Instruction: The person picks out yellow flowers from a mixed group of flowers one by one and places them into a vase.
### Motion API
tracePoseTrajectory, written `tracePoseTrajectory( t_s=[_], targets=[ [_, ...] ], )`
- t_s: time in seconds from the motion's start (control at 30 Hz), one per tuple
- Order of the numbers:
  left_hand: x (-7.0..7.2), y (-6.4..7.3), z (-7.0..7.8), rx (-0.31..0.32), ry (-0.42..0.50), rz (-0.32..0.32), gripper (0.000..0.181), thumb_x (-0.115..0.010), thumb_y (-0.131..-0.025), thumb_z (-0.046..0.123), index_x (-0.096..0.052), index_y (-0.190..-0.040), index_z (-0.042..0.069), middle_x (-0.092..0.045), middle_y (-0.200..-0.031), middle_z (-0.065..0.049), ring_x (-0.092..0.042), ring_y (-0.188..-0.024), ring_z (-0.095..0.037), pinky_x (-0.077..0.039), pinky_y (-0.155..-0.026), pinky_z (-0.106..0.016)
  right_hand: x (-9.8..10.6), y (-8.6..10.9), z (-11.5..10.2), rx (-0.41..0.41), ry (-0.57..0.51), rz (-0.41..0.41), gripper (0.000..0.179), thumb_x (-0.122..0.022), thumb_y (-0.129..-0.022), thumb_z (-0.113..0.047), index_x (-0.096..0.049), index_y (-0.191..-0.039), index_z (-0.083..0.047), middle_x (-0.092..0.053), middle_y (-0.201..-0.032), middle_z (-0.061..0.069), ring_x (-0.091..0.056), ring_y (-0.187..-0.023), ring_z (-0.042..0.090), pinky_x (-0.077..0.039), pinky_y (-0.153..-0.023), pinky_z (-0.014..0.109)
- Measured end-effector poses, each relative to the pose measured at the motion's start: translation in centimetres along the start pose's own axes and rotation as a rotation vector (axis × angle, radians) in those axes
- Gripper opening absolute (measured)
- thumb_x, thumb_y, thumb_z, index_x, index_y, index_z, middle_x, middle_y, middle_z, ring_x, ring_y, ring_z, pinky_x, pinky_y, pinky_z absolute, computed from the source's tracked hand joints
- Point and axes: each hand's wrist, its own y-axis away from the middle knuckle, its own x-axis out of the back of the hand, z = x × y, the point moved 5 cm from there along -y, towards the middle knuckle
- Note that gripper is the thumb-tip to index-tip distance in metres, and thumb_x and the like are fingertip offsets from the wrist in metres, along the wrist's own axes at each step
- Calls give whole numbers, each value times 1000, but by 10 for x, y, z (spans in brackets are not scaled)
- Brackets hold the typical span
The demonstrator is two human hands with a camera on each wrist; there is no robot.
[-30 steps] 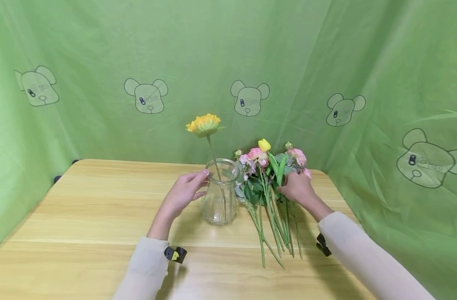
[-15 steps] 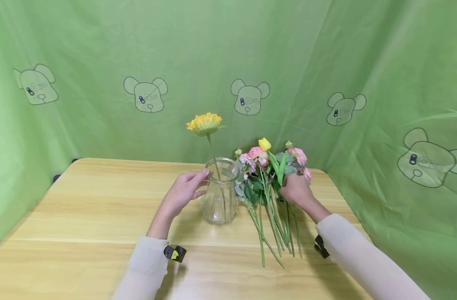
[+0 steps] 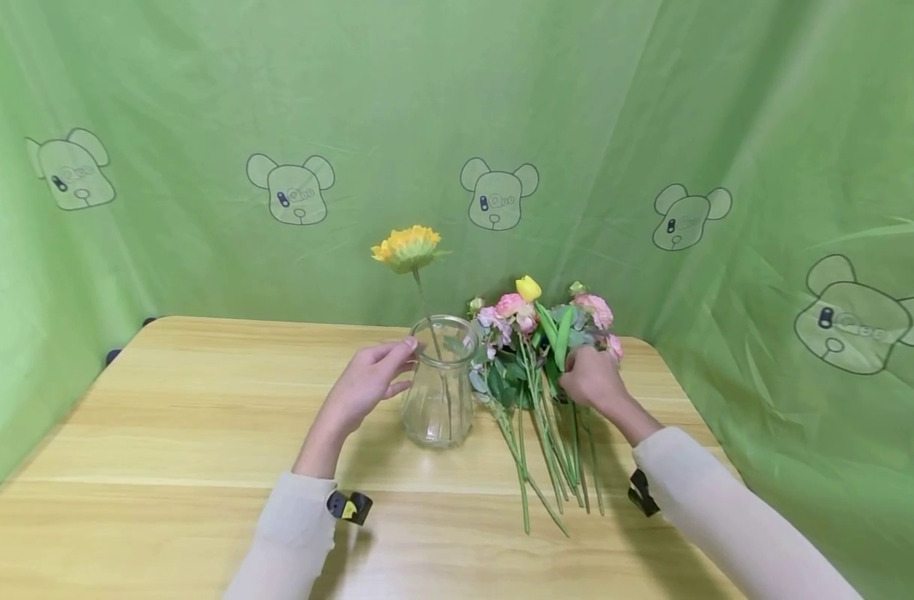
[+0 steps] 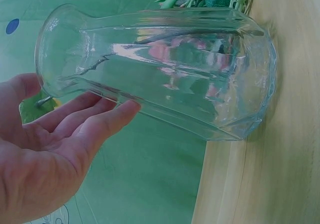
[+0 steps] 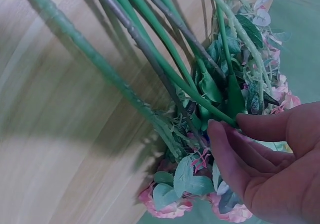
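A clear glass vase (image 3: 425, 408) stands upright on the table with one tall yellow flower (image 3: 407, 248) in it, its stem leaning inside. My left hand (image 3: 361, 385) is at the vase's left side, thumb at the rim and the other fingers extended along the glass below it. To the right lies a bunch of artificial flowers, stems toward me. Within it, my right hand (image 3: 595, 383) pinches a smooth green tulip stem (image 5: 187, 86) between thumb and forefinger. The yellow tulip (image 3: 528, 288) rests at the top of the bunch, its long leaves beside my fingers.
Pink flowers (image 3: 595, 312) and leafy sprigs lie around the right hand, several loose stems (image 3: 526, 500) crossing toward the table's front. A green curtain (image 3: 397, 100) with bear-head drawings hangs close behind and beside the wooden table (image 3: 202, 417).
My right hand has shifted very slightly among the stems, its fingers drawn closer together. The left hand, the vase and the yellow flower in it stay put.
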Motion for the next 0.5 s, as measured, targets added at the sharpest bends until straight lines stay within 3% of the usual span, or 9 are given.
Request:
tracePoseTrajectory(
  t_s=[0.3, 0.33, 0.4, 0.47, 0.5],
  targets=[
    [-1, 0, 0, -2, 13, -8, 60, -51, -105, 43, -51, -143, -4, -50, -151, -21, -49, -141, -36, -51, -111, -43, 5, 1, 0, -38, -99, -1, 35, -52, -74, 5, -29, -58, -17, -18, -53, -5, -16, -52, 12, -19, -56, 26],
    [-1, 0, 0, -1, 13, -8, 60, -51, -105, 43, -52, -143, -4, -50, -151, -21, -49, -141, -36, -51, -111, -43, 6, 1, 0, -41, -102, 4, 33, -53, -75, 5, -32, -58, -15, -20, -53, -4, -19, -52, 13, -21, -55, 26],
    [-1, 0, -1, -3, 12, -8, 61, -51, -105, 44, -51, -143, -4, -50, -151, -21, -49, -141, -36, -51, -111, -43, 9, 1, 0, -38, -101, 27, 20, -57, -79, 2, -49, -62, -5, -41, -54, 4, -37, -54, 19, -35, -55, 30],
    [0, 0, -1, -4, 12, -5, 61, -51, -105, 44, -52, -143, -4, -50, -150, -22, -49, -140, -36, -51, -111, -43, 12, 1, -2, -37, -102, 39, 9, -61, -82, -2, -65, -80, 6, -64, -71, 18, -58, -68, 32, -53, -66, 41],
    [0, 0, 0, -4, 13, -2, 61, -51, -105, 44, -52, -143, -4, -51, -150, -22, -49, -140, -36, -51, -111, -43, 13, 1, -3, -40, -109, 39, 17, -62, -83, -3, -70, -93, 9, -70, -85, 23, -64, -79, 38, -58, -75, 49]
  ],
)
